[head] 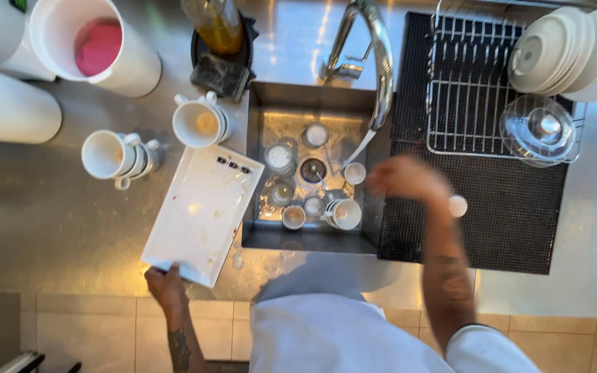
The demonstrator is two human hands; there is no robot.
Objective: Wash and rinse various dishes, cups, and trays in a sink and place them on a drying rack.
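Gripping smeared rectangular white tray

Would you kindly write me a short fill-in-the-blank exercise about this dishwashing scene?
1. The left hand grips the corner of a dirty white rectangular ____.
2. Water runs from the faucet into the ____, where small cups stand.
3. The right hand hovers blurred over the edge of the black ____.
4. White bowls are stacked in the wire ____.

Missing words: tray; sink; mat; rack
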